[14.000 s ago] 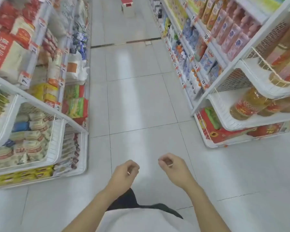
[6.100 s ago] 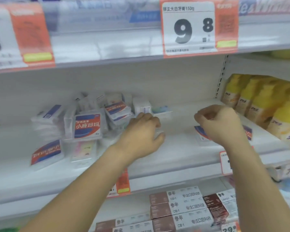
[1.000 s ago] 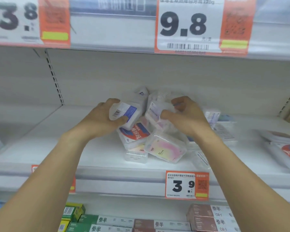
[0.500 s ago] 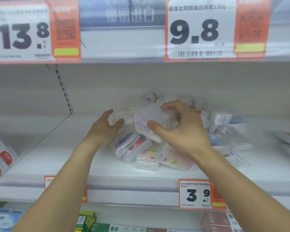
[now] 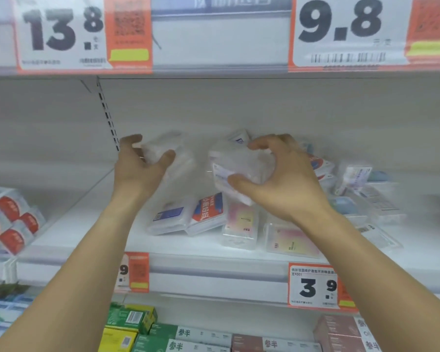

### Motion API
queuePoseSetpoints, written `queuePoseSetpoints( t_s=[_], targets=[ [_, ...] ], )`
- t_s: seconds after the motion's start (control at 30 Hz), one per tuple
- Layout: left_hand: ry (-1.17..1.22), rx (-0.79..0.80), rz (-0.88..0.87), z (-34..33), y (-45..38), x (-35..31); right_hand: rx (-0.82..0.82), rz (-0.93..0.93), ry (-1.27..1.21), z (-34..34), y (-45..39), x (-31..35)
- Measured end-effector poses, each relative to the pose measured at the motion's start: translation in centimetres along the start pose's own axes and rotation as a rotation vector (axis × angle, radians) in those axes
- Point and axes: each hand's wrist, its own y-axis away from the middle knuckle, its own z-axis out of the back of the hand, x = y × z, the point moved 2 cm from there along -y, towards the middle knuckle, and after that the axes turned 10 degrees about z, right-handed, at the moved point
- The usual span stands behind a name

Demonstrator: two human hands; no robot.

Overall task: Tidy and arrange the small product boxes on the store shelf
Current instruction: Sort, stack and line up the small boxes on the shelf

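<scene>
Each hand grasps one clear box: left hand (image 5: 137, 171), right hand (image 5: 280, 184). At frame centre, the shelf (image 5: 87, 240) pile (image 5: 214, 219) remains messy; most is left.

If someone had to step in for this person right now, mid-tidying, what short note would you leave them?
Left hand: grips one small clear plastic box, lifted above the white shelf.
Right hand: grips a clutch of small clear plastic boxes, also raised.
On the shelf: a loose pile lies below the hands, including a blue-labelled clear box, a red-labelled clear box and pink-and-yellow-labelled clear boxes; more lie jumbled to the right, blurred.
Done: some boxes picked up; no neat row shows yet.
Left: set the held boxes down in order, then straighten the pile.
</scene>
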Motion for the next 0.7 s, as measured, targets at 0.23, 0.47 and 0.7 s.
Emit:
queuePoseSetpoints(
  t_s=[0.23, 0.47, 0.7],
  targets=[
    [-0.316, 0.041, -0.012, 7.8, -0.7, 1.2, -0.265, 0.168, -0.34, -4.6, 1.5, 6.5],
    [-0.504, 0.203, 0.165, 13.5, -1.0, 4.7, 0.076, 0.094, -0.274, -13.2, 0.2, 10.6],
    [-0.704, 0.168, 0.113, 14.2, -1.0, 3.8, 0.59, 0.283, -0.235, -16.3, 0.7, 12.1]
  ],
)
